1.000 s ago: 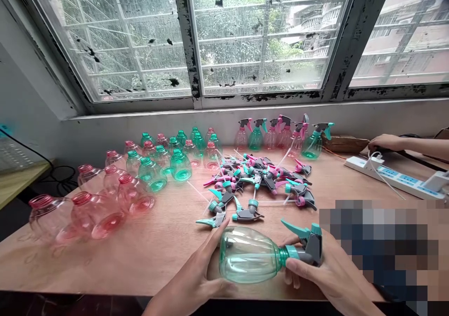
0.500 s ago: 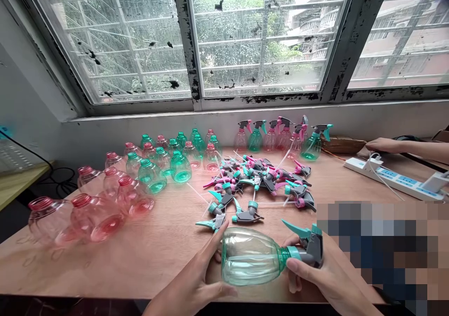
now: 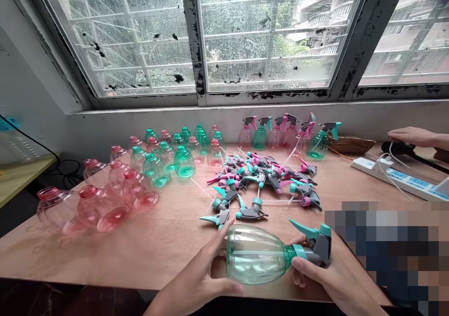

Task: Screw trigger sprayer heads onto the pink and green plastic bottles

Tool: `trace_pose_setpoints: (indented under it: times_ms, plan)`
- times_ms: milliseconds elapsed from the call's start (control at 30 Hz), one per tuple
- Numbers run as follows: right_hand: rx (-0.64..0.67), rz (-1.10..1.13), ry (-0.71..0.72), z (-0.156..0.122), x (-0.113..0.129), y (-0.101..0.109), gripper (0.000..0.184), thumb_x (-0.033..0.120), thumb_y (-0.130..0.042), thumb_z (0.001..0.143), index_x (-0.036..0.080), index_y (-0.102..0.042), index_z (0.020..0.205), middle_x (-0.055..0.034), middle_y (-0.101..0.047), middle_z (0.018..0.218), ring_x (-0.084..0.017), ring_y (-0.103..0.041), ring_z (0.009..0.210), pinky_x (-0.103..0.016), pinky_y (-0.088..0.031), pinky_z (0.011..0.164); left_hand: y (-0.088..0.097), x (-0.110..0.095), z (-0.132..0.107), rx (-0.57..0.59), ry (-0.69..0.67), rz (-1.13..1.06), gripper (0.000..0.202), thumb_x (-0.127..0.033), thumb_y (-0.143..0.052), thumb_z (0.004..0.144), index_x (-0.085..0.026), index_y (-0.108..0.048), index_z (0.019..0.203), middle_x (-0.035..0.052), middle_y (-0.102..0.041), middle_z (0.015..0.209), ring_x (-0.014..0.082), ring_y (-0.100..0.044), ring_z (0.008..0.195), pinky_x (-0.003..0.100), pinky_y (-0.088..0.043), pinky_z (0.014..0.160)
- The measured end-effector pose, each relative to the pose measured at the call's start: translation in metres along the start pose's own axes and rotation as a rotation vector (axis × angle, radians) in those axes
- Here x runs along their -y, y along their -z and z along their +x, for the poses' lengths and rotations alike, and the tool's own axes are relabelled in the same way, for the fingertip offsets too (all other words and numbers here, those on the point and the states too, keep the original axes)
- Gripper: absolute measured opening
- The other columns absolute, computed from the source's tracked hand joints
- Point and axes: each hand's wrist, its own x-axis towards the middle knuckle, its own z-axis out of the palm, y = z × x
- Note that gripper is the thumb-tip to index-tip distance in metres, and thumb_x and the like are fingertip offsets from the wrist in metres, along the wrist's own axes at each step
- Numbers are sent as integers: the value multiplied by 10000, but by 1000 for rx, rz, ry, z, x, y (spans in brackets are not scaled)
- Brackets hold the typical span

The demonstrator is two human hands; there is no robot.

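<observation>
Green bottle (image 3: pixel 257 255) sideways by table (image 3: pixel 140 278) edge; left hand (image 3: pixel 199 278) fingers wrap base, right hand (image 3: pixel 326 278) fingers clamp sprayer (image 3: pixel 317 246).

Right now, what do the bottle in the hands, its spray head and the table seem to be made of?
Bottle: green-tinted plastic, glossy; see-through, with light glints on it.
Spray head: opaque plastic, grey body with teal trigger and collar, duller sheen.
Table: probably plywood or wood-look board, matt; pale brown with faint grain.
</observation>
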Motion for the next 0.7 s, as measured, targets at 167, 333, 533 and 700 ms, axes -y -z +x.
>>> trace_pose_setpoints:
  times_ms: [167, 333, 533, 700]
  plan:
    - [11, 9, -4, 1, 1, -1, 466, 573, -899, 767, 205, -683, 953, 27, -737, 545, -174, -656, 518, -305, -521, 558, -1, -3, -1, 27, -22, -8, 1132, -136, -811, 844, -430, -95, 1669, -28, -122, 1794, 298, -206, 1635, 445, -210, 1333]
    - [76, 4, 14, 1, -4, 0, 407, 535, -870, 818, 196, -671, 923, 0, -764, 536, -193, -679, 500, -310, -522, 537, -1, -6, -3, 49, -36, -42, 1308, -264, -897, 804, -407, 84, 1658, 0, -34, 1801, 338, -116, 1648, 508, -177, 1333]
    - [72, 1, 10, 1, -2, 0, 426, 566, -856, 818, 207, -647, 913, -7, -771, 543, -218, -710, 510, -326, -527, 544, 2, -3, -3, 52, -56, 49, 1097, -316, -889, 824, -411, -188, 1663, -12, -104, 1797, 345, -137, 1645, 511, -163, 1338]
    - [87, 35, -12, 1, 0, -1, 420, 548, -858, 827, 190, -654, 911, -10, -774, 560, -183, -685, 488, -298, -508, 523, 1, -1, -4, 76, -97, 25, 1027, -243, -765, 936, -454, -72, 1663, -13, -71, 1801, 332, -260, 1617, 494, -295, 1302]
